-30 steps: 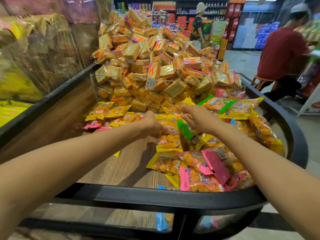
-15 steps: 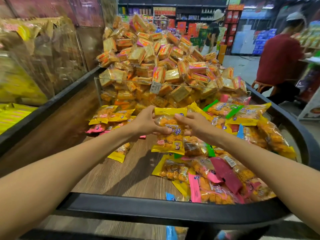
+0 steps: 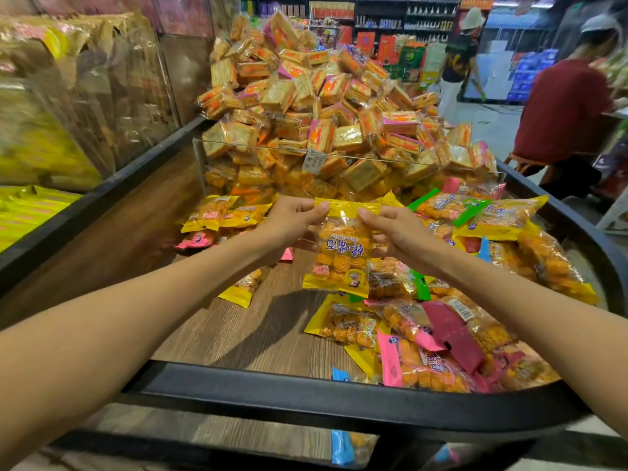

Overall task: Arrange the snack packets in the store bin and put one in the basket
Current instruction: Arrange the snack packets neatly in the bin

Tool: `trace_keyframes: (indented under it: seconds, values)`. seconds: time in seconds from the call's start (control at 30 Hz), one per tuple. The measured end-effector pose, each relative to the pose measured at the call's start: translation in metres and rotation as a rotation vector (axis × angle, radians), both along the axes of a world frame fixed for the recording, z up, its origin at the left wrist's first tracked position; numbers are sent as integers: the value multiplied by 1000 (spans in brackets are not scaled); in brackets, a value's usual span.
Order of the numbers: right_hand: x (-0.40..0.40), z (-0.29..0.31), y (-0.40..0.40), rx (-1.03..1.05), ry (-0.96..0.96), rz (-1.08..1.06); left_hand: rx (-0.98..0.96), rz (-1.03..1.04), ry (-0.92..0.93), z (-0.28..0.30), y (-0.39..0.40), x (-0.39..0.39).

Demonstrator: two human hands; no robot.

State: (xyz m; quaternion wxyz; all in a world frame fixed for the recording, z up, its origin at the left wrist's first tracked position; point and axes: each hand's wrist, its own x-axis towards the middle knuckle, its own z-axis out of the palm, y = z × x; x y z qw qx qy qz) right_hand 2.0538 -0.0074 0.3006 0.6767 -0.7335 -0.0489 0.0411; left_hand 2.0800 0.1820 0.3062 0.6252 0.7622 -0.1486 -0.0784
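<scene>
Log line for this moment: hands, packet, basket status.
left hand: pinches yellow packet top edge | right hand: pinches same edge | packet: lifted above bin | basket: not visible

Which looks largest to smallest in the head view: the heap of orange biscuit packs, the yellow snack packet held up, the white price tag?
1. heap of orange biscuit packs
2. yellow snack packet, pinched by the left hand and right hand
3. white price tag

The packet is nearer the camera, yet the order is plain.

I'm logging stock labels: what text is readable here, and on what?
Held yellow packet: large blue Chinese characters, upside down, not surely readable.
Paper tag on the clear divider: too small.
Barcode sticker on a dark pink packet: too small.
Back shelf signs: blurred.
Nothing quotable.
</scene>
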Motion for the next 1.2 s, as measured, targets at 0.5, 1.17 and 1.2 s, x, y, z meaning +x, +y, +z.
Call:
trace_keyframes:
  seconds: [0.5,1.17,1.2]
  values:
    - [4,5,-8,33,-17,-84,-45,-85,130,3,0,1]
    - [-2,6,-9,-130,20,15,99,25,-72,4,2,2]
    - [-2,6,-9,-144,-2,-20,122,49,-134,4,0,2]
